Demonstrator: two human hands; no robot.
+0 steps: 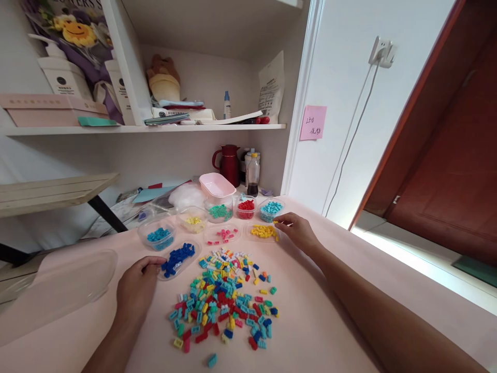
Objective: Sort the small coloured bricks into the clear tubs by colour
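Head view: the left hand (136,290) rests on the bench (318,331) at about 8 o'clock from the mixed pile of small bricks (225,300). Its fingers (149,263) are curled loosely against the near-left rim of the clear lid with dark blue bricks (178,258); they touch the lid, but whether they pinch it cannot be told. The lid lies at 1 o'clock from that hand, its long axis running from 7 to 1 o'clock, and the blue bricks are heaped along that line.

The right hand (297,230) reaches to about 1 o'clock from the pile. Its fingers (282,224) are drawn together at the right edge of the clear lid with yellow bricks (264,231), at 9 o'clock from the hand, and a small yellow piece seems to sit at the fingertips, too small to be sure. The yellow bricks spread roughly from 9 to 3 o'clock.

Between the two lids lies a lid with pink bricks (224,235). Behind, in an arc, stand tubs of light blue (159,235), pale yellow (193,220), green (219,211), red (246,206) and turquoise bricks (271,208). A pink tray (216,184) and a red jug (229,163) stand at 12 o'clock. A large clear lid (70,282) lies at 9 o'clock from the left hand.
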